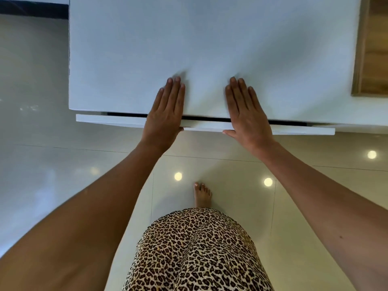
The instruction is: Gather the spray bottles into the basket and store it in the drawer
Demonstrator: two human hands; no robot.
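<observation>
The thin white drawer front [105,121] is pressed by the flat, empty left hand [165,110] and right hand [246,111]; thumbs, seemingly at the gap, could be pinched.

Narrow dark slit [126,114] between drawer front [109,121] and white cabinet top [210,43]; open glossy floor [63,156] in front.

A smooth, matt white finish is seen on the cabinet top [210,38] across the upper frame and on the drawer front [105,120] below it. The pale floor tiles [42,143] are shown glossy, with bright spots mirrored. Grained wood is seen on the panel [375,49] at upper right, and soft leopard-print cloth [195,248] at bottom centre.
</observation>
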